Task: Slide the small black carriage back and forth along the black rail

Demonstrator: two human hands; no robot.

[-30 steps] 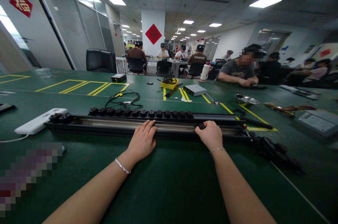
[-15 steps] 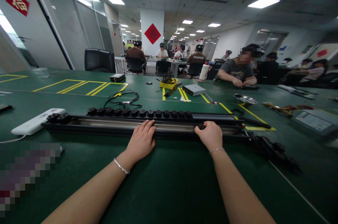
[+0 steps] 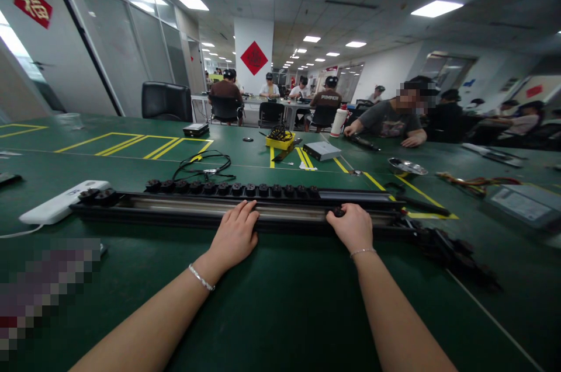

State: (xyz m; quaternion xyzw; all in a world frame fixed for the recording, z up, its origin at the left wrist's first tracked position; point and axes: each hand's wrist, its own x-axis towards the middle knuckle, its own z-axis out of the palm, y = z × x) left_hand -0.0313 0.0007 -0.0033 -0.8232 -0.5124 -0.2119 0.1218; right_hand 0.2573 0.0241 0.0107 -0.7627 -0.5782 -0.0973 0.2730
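A long black rail assembly (image 3: 175,217) with a silvery channel lies across the green table (image 3: 280,313). Several round black wheels (image 3: 236,188) line its far edge. My left hand (image 3: 236,232) rests on the near side of the rail, its fingers laid over the edge with nothing gripped. Further right, my right hand (image 3: 353,226) pinches a small black wheel (image 3: 338,212) between thumb and fingers, over the channel. More dark wheels on a chain-like piece (image 3: 460,252) lie at the rail's right end.
A white power strip (image 3: 65,202) touches the left end. Behind the rail are a black cable (image 3: 210,167), a yellow box (image 3: 279,141), a grey box (image 3: 322,150) and a metal bowl (image 3: 407,166). A grey power supply (image 3: 523,202) sits right; a person (image 3: 390,118) is across the table.
My right hand has shifted slightly to the right with the small black wheel. My left hand stays put. The person across the table has raised their head a little and spread their hands apart.
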